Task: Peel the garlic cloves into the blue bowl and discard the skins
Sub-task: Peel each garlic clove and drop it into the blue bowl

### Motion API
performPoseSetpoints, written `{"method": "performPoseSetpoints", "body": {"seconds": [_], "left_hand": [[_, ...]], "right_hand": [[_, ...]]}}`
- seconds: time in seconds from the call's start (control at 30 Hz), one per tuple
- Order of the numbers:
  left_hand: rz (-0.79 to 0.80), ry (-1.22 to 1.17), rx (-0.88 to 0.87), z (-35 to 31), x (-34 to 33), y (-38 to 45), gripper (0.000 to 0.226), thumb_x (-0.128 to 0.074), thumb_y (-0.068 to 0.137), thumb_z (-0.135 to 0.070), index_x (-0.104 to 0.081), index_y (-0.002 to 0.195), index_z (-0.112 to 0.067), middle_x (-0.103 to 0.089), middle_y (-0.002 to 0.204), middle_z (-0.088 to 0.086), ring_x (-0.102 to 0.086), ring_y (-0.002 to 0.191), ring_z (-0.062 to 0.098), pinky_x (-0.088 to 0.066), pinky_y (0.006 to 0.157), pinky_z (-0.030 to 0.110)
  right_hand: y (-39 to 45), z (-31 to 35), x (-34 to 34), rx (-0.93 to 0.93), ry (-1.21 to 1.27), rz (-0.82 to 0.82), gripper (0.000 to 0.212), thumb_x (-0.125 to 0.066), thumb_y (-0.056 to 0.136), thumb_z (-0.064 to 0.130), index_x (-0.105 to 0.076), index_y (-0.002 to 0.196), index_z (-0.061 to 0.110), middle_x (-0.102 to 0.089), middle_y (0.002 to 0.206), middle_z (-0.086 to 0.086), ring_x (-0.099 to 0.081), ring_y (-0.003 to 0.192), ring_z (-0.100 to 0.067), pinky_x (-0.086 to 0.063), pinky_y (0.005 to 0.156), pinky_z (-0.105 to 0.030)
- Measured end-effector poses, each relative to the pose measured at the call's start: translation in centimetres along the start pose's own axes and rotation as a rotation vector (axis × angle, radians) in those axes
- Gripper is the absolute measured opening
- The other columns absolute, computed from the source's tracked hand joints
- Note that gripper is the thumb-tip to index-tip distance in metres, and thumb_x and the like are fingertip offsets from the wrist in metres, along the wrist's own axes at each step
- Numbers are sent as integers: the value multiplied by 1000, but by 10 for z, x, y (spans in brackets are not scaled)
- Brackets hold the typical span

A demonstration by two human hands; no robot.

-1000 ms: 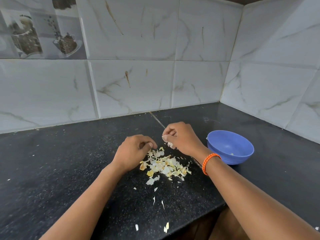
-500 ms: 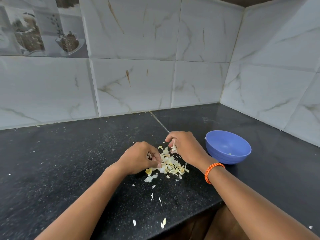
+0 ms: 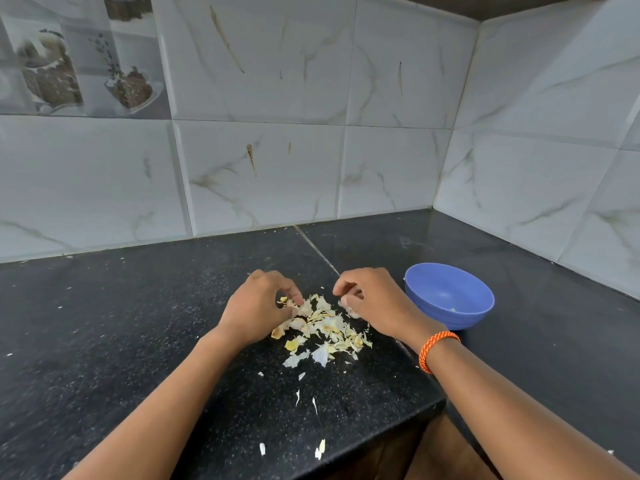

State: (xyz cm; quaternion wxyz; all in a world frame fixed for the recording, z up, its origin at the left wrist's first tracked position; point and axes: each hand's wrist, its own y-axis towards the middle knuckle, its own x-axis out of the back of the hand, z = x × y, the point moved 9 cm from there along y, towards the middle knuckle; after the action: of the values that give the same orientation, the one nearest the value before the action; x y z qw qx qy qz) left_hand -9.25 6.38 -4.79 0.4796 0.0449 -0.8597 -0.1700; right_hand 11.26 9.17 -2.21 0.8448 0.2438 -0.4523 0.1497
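Garlic skins (image 3: 323, 327) are lying heaped on your black counter (image 3: 138, 323). Your left hand (image 3: 258, 308) is pinching into the heap; your right hand (image 3: 372, 301) is gripping a clove (image 3: 348, 308), just left of the blue bowl (image 3: 449, 295).

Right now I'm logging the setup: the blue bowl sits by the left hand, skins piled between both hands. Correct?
Not quite. The head view shows the blue bowl by the right hand, not the left hand. The skins do lie piled between both hands.
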Motion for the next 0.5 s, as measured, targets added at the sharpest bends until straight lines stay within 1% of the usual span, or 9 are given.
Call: {"method": "performPoseSetpoints", "body": {"seconds": [0.1, 0.17, 0.2, 0.23, 0.27, 0.33, 0.4, 0.43, 0.5], "left_hand": [[-31, -10, -31, -7, 4, 1, 13, -82, 93, -32, -75, 94, -43, -65, 106, -23, -48, 95, -3, -39, 71, 25], [-58, -28, -43, -10, 7, 2, 12, -77, 97, -32, -75, 92, -43, -65, 104, -23, -48, 96, -4, -39, 72, 24], [-62, -43, -45, -11, 7, 2, 13, -75, 98, -31, -75, 91, -43, -66, 102, -22, -49, 94, -3, -39, 71, 24], [-58, -58, -46, -12, 6, 2, 15, -74, 99, -31, -75, 90, -43, -67, 100, -21, -49, 91, -2, -39, 70, 25], [-48, -72, -45, -12, 4, 1, 16, -74, 99, -30, -75, 90, -43, -68, 97, -21, -48, 87, -1, -38, 69, 26], [-23, -102, -38, -13, 0, 1, 16, -74, 99, -31, -76, 89, -43, -70, 91, -21, -47, 80, 0, -37, 68, 26], [-14, -141, -36, -13, -3, 1, 15, -74, 99, -31, -77, 89, -42, -72, 89, -22, -46, 75, 1, -37, 67, 27], [-21, -164, -39, -13, -3, 2, 14, -74, 98, -31, -77, 90, -42, -73, 88, -22, -47, 74, 2, -38, 68, 28], [-48, -210, -44, -14, 0, 3, 14, -75, 97, -28, -79, 93, -41, -74, 89, -20, -50, 74, 0, -38, 68, 25]], "right_hand": [[-3, 9, 12, 3, -34, -14, 18, -70, 100, 7, -82, 101, 21, -73, 100, 8, -68, 84, -7, -57, 78, -22], [-6, 17, 5, 24, -30, 54, 14, -74, 98, 13, -83, 96, 23, -75, 93, 10, -69, 79, -5, -54, 71, -16], [-8, 20, -5, 38, -49, 112, 10, -75, 97, 17, -82, 96, 24, -75, 91, 10, -69, 79, -4, -53, 70, -16], [-11, 23, -16, 49, -92, 159, 6, -76, 97, 22, -81, 99, 25, -74, 91, 9, -68, 82, -5, -53, 70, -20], [-13, 23, -26, 48, -137, 194, 7, -75, 97, 25, -78, 104, 25, -72, 91, 7, -66, 85, -8, -53, 72, -26], [-13, 20, -36, 29, -160, 222, 14, -72, 98, 20, -75, 111, 24, -67, 93, 3, -59, 86, -8, -51, 70, -31], [-8, 22, -34, 27, -150, 207, 18, -67, 99, 15, -77, 109, 25, -69, 94, 2, -55, 80, -3, -55, 69, -34], [-5, 23, -29, 26, -146, 183, 19, -66, 98, 16, -78, 107, 27, -71, 94, 3, -55, 78, -2, -58, 71, -38], [0, 22, -21, 9, -76, 123, 19, -68, 96, 18, -78, 104, 32, -73, 94, 9, -62, 80, -3, -61, 77, -42]]}}
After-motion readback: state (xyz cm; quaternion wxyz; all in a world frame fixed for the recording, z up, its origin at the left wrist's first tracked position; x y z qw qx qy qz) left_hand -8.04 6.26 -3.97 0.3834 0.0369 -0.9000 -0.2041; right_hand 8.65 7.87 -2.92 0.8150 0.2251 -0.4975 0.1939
